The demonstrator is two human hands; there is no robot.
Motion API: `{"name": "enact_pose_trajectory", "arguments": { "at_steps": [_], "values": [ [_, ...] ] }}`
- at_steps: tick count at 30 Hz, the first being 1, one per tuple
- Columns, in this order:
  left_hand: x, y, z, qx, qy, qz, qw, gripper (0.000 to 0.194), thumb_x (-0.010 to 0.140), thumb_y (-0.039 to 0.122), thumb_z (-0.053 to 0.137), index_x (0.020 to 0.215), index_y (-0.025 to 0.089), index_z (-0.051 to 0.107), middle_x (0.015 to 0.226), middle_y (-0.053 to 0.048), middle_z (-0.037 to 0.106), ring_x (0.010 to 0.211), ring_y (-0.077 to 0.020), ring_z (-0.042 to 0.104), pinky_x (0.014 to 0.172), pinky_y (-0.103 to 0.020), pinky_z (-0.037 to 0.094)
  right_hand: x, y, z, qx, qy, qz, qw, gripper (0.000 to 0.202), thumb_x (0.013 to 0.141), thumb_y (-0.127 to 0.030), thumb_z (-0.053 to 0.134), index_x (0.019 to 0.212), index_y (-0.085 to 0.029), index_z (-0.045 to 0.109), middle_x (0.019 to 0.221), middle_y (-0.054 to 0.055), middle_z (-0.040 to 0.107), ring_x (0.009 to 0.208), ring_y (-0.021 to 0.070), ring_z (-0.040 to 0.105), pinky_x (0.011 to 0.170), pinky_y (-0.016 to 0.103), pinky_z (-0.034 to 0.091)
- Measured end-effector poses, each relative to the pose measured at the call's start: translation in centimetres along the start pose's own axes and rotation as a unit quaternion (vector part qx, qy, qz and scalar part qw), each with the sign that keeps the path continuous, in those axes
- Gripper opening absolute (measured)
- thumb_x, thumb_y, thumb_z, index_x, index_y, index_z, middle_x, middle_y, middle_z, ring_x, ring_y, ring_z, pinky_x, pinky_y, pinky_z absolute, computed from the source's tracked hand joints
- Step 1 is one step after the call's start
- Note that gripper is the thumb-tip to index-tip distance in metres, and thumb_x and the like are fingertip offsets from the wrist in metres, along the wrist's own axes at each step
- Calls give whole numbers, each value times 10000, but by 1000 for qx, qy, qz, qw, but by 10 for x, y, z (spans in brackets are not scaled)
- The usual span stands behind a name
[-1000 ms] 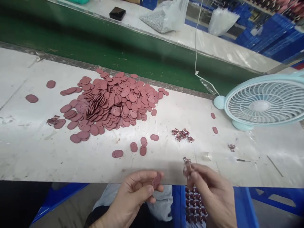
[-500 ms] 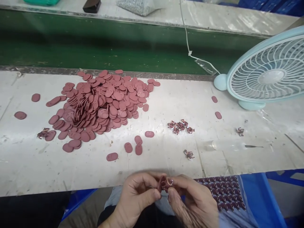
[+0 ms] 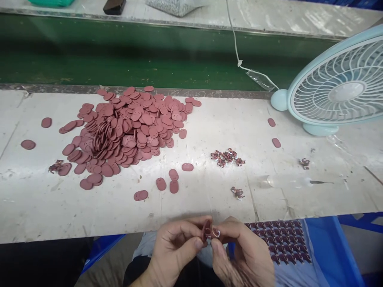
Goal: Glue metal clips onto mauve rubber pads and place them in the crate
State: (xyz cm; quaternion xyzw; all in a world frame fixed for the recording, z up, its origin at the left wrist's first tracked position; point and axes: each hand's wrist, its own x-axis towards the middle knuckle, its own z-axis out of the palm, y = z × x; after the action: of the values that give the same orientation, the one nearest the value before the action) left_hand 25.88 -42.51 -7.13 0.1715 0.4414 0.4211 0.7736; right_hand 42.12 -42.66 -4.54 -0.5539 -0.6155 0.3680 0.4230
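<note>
While our left hand [image 3: 175,249] pinches a reddish-brown oval disc [image 3: 205,231] between thumb and fingers, our right hand [image 3: 243,249] grips a small dark figure [image 3: 215,233] with a pale band by its fingertips. We hold both pieces over the near edge of the bench [image 3: 89,215], the disc tipped nearly on edge so that its flat side faces the figure; fingertip grips probably suit us because the parts are so small and leave their facing sides uncovered. Whether they touch, we cannot tell.

Beyond the left hand, we have a heap of discs [image 3: 134,127], with a few loose ones nearer us, likely spread within easy reach. A cluster of figures [image 3: 226,157] lies farther out on the right hand's side, and a single figure [image 3: 237,193] nearer, perhaps so each hand has its own supply. Below the bench edge, dark pieces [image 3: 289,241] stand in rows inside a blue crate [image 3: 335,239], presumably ordered to keep them from tangling.
</note>
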Motion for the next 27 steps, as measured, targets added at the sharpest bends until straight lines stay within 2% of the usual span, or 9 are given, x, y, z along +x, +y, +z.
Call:
{"name": "enact_pose_trajectory", "arguments": {
  "at_steps": [5, 13, 18, 24, 27],
  "values": [
    [-1, 0, 2, -2, 3, -1, 1000, 59, 756, 294, 875, 734, 258, 834, 1070, -81, 832, 995, -267, 777, 897, -323, 611, -6, 7, 2, 86, -5, 44, 995, 160, 905, -183, 670, 1015, -299, 664, 754, -45, 707, 564, 121, 683, 545, 185, 584],
    [-5, 1, 4, -19, 9, 12, 1000, 43, 779, 278, 858, 753, 258, 831, 1069, -65, 833, 989, -238, 782, 901, -290, 613, -6, 6, 7, 143, 2, 65, 988, 160, 910, -135, 674, 989, -273, 693, 766, -17, 728, 613, 150, 721, 585, 202, 600],
    [-5, 7, 4, -18, 8, 8, 1000, 52, 770, 266, 864, 742, 246, 825, 1039, -75, 839, 988, -239, 787, 895, -282, 619, -7, 7, 10, 142, 7, 51, 989, 163, 902, -122, 688, 986, -262, 687, 764, -13, 710, 607, 149, 693, 579, 206, 591],
    [-5, 0, 0, -20, 14, 9, 1000, 32, 800, 241, 838, 771, 237, 825, 1080, -85, 831, 1068, -252, 766, 933, -288, 602, -8, 8, 11, 135, 12, 42, 990, 153, 911, -140, 679, 999, -265, 679, 755, -17, 685, 588, 152, 680, 555, 229, 589],
    [-5, 1, 1, -32, 2, 10, 999, 31, 802, 239, 837, 774, 247, 826, 1084, -76, 830, 994, -239, 781, 905, -287, 612, -8, 9, 13, 128, 15, 42, 991, 159, 905, -135, 679, 990, -269, 672, 739, -26, 674, 584, 146, 679, 550, 218, 580]
  ]
}}
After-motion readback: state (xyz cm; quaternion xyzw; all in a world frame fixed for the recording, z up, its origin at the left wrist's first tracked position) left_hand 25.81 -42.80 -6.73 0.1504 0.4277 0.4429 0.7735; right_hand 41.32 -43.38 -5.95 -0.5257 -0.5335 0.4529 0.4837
